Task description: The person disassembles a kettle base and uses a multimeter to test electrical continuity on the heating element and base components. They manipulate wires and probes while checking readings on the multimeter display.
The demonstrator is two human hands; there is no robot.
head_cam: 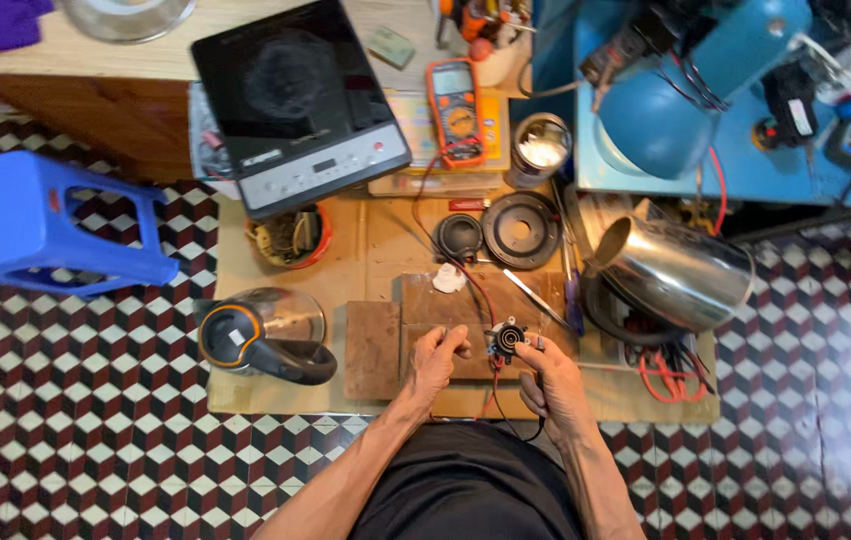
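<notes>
Steel kettle lies empty; both hands pinch black connector.

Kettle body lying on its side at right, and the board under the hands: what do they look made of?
The kettle body looks like polished metal, probably stainless steel: mirror-bright reflections. The board under the left hand and right hand looks like bare, worn wood: dull brown, matte.

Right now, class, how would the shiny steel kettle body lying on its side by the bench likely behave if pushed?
The shiny steel kettle body would probably roll, since it lies on its rounded side. It looks hollow, so likely light. Its polished surface may be slippery.
</notes>
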